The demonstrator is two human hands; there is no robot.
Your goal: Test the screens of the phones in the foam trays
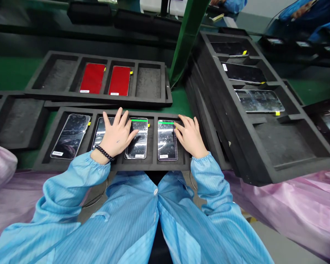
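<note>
A black foam tray (151,167) lies before me with a phone in each of its compartments. My left hand (117,135), fingers spread, rests over the second phone (99,132) and reaches its thumb and fingertips onto the third phone (139,145), whose screen has a green bar at the top. At the right end, my right hand (191,135) has its fingers apart, fingertips at the right edge of the fourth phone (166,143). That screen shows a green bar and a grid along its border. Farthest left is a dark phone (71,135) with a white label and yellow tab.
Behind, another foam tray (99,96) holds two phones with red screens (92,79). A stack of trays (253,161) with several phones rises at right, and another tray (19,121) sits at left. A green post (185,44) stands behind. People in pink sleeves are on both sides.
</note>
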